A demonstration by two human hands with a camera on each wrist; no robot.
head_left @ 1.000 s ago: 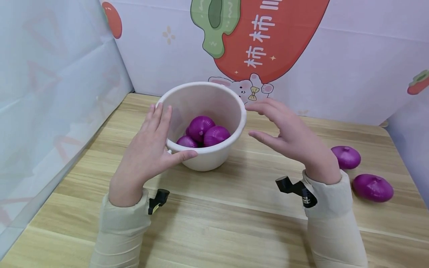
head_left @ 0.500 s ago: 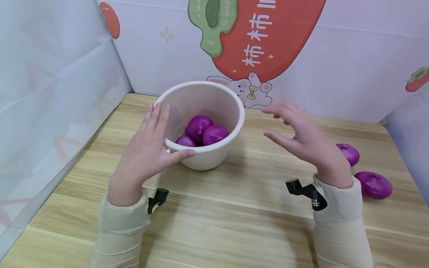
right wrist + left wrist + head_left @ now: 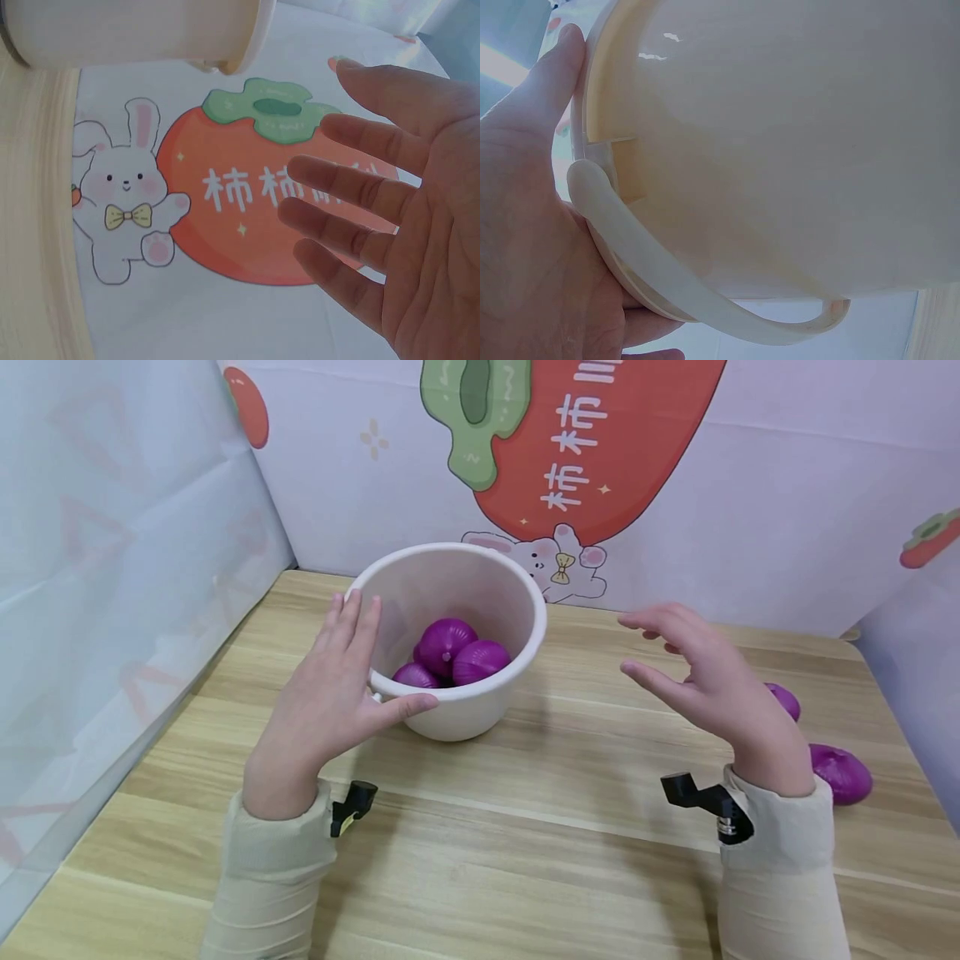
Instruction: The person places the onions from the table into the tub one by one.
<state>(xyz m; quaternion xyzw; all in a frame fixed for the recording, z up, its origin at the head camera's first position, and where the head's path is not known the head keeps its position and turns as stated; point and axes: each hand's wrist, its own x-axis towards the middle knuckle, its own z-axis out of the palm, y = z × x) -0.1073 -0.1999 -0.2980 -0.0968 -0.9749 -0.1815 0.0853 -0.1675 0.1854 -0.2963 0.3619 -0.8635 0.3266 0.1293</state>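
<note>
A white bucket (image 3: 459, 718) stands on the table, tilted slightly in the head view, with several purple onions (image 3: 482, 662) inside. My left hand (image 3: 311, 714) rests on the bucket's left rim, its fingers straight and the thumb along the front edge. In the left wrist view, the bucket's white handle (image 3: 660, 266) hangs beside the palm. To the right of the bucket, my right hand (image 3: 705, 681) is in the air over the table, fingers loosely bent and holding nothing. Two more onions lie at the right; the nearer onion (image 3: 843, 774) and the farther onion (image 3: 785, 700) are partly hidden by the right arm.
The wood-grain table (image 3: 480, 860) runs back to a printed white cloth (image 3: 787, 510) with a persimmon and a rabbit. Another pale cloth (image 3: 135, 568) hangs along the left edge. A small black camera mount (image 3: 708, 802) sits on the right wrist.
My right hand has moved away from the bucket's right rim, to the right towards the loose onions, covering more of them. My left hand and the bucket stay almost where they were.
</note>
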